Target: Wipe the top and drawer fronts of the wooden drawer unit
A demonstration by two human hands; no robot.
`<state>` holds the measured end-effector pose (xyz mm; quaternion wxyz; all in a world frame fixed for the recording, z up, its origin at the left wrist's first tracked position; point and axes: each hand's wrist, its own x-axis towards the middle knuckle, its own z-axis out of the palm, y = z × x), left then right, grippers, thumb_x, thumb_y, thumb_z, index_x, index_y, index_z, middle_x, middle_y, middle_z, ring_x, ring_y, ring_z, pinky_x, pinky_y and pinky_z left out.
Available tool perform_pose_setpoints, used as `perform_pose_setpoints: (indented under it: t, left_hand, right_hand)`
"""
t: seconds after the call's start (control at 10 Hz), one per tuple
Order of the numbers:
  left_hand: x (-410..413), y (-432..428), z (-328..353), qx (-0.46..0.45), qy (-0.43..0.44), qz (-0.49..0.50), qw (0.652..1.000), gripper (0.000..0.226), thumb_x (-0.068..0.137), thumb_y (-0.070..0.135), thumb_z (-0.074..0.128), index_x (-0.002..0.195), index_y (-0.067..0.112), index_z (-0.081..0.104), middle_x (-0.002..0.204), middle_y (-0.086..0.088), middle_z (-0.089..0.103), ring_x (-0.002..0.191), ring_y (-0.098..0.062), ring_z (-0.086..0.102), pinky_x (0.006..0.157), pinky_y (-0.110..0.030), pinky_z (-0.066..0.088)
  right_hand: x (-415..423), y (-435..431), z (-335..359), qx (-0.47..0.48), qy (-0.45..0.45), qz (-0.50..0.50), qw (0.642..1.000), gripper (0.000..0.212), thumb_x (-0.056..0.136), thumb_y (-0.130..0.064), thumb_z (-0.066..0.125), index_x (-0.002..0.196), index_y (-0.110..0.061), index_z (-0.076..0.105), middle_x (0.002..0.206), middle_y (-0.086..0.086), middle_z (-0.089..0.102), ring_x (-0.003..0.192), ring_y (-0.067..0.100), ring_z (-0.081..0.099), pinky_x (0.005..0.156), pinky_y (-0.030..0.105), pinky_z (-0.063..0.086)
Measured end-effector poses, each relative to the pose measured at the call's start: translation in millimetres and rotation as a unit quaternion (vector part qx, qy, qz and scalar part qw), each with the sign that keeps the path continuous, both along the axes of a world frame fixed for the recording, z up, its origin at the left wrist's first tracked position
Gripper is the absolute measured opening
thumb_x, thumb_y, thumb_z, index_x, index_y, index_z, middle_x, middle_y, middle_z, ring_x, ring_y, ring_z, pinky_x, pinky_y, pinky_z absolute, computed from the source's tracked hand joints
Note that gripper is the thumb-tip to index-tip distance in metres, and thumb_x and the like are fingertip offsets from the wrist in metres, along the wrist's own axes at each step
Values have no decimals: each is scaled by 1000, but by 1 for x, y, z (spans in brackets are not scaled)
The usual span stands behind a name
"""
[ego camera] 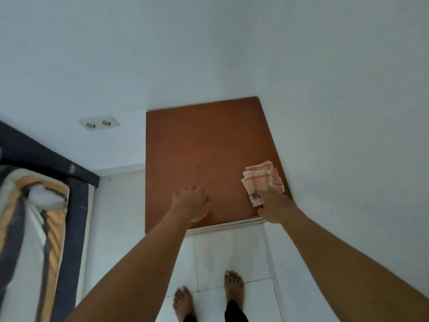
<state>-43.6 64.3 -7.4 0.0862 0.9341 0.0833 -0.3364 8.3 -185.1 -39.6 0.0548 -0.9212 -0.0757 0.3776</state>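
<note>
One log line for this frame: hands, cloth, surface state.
step: wiping drawer unit top | right hand: presses cloth, near-right area | left hand: rests on top, holds nothing | drawer fronts: not visible

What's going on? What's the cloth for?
A person is wiping the wooden top of a drawer unit. The right hand presses a checked cloth onto the top near its right front corner. The left hand rests on the top beside it. The drawer fronts are out of view.
</note>
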Motion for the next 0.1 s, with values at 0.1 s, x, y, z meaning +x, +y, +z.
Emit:
perform_pose_setpoints:
  t: [0.1]
  left_hand:
    - [-5,15,15,-17,-19,13,1000,61,101,50,39,156,25,27,162,-8,32,148,-35,28,115,-62,25]
  right_hand:
    - [-3,7,12,-3,-29,14,999,57,90,-43,49,146,-36,41,156,0,36,139,35,44,106,50,47]
